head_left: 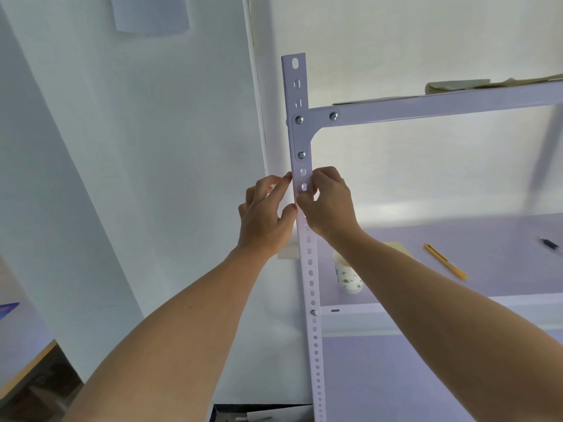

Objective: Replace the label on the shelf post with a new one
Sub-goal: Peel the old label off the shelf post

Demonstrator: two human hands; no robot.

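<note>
From the head camera, both bare arms reached up to the white perforated shelf post (305, 263), meeting just below the lowest screw of its corner bracket (301, 138). A pale label (303, 179) lay across the post's front face between the fingertips. It was hard to tell from the white paint, and one slot showed faintly through it.

The left hand (266, 214) sat at the post's left edge, forefinger and thumb curved in and pinching the label's left side. The right hand (330, 202) curled round the right edge, its thumb pressing on the front face at the label's lower edge and its forefinger at the label's right side.

On the shelf (457, 354) behind the right forearm stood a paper cup (348, 277) with a green print. Near it lay a yellow sticky-note pad (397, 246), a yellow utility knife (444, 261) and, further right, a dark pen (550, 242).
</note>
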